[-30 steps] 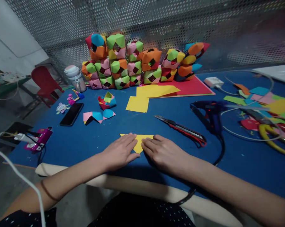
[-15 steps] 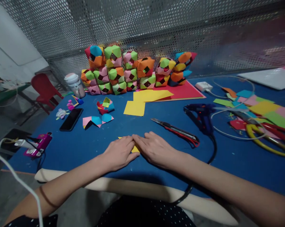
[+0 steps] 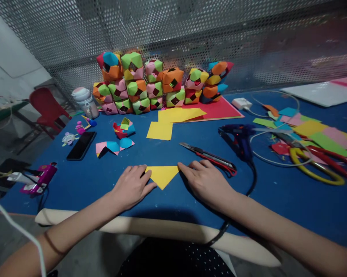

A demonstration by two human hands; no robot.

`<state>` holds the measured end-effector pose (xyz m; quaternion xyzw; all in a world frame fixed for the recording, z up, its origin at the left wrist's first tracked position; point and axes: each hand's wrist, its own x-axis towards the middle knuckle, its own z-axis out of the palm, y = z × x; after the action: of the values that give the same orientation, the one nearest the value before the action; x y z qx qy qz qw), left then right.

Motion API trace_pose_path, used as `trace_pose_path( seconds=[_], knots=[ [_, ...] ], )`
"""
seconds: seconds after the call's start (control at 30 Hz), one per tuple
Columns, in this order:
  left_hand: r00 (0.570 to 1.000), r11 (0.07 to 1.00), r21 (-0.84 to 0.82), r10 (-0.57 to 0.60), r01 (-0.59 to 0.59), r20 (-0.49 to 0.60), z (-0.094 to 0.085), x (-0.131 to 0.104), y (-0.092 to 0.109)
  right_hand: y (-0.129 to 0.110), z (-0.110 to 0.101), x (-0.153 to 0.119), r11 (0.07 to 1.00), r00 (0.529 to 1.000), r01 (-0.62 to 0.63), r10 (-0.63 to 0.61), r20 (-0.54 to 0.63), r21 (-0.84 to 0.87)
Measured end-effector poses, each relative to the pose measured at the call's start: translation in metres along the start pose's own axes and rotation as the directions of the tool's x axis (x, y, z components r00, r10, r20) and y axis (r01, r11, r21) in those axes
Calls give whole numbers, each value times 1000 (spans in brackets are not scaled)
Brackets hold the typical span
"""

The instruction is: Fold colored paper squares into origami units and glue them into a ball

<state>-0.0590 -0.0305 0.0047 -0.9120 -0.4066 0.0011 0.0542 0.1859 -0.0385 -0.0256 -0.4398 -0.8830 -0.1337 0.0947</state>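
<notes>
A yellow paper [image 3: 163,176], folded into a triangle with its point toward me, lies flat on the blue table. The fingers of my left hand [image 3: 133,184] rest on its left corner, spread and holding it down. On the right corner presses the index fingertip of my right hand [image 3: 205,179], the other fingers loosely bent on the table. Ahead lie yellow paper squares [image 3: 159,131]. A box cutter [image 3: 209,157] with a red-edged handle is just beyond my right hand. Folded paper pieces [image 3: 113,147] in pink and blue lie beyond my left hand.
Stacked paper cubes [image 3: 137,90] stand along the perforated metal wall. To the right are a glue gun [image 3: 241,136] with its cable, scissors [image 3: 314,169] and coloured paper scraps [image 3: 311,127]. At left are a phone [image 3: 81,146], a bottle [image 3: 85,102] and a purple power strip [image 3: 40,179].
My hands have moved apart from the middle of the yellow paper to its two corners, so the whole triangle shows between them. The view has shifted slightly.
</notes>
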Motion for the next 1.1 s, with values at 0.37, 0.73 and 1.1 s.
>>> trace_pose_path(
  seconds=[0.37,0.73,1.1],
  knots=[
    [995,981,-168,101,-99,2,-14,18,-4,25,0,8,746,961,-259,264,85,613],
    [917,882,-465,-246,78,-314,-6,45,-5,16,-18,36,361,818,-511,485,311,780],
    [854,327,-918,-520,223,22,-3,46,1,8,-11,56,119,847,-448,374,378,886]
  ],
)
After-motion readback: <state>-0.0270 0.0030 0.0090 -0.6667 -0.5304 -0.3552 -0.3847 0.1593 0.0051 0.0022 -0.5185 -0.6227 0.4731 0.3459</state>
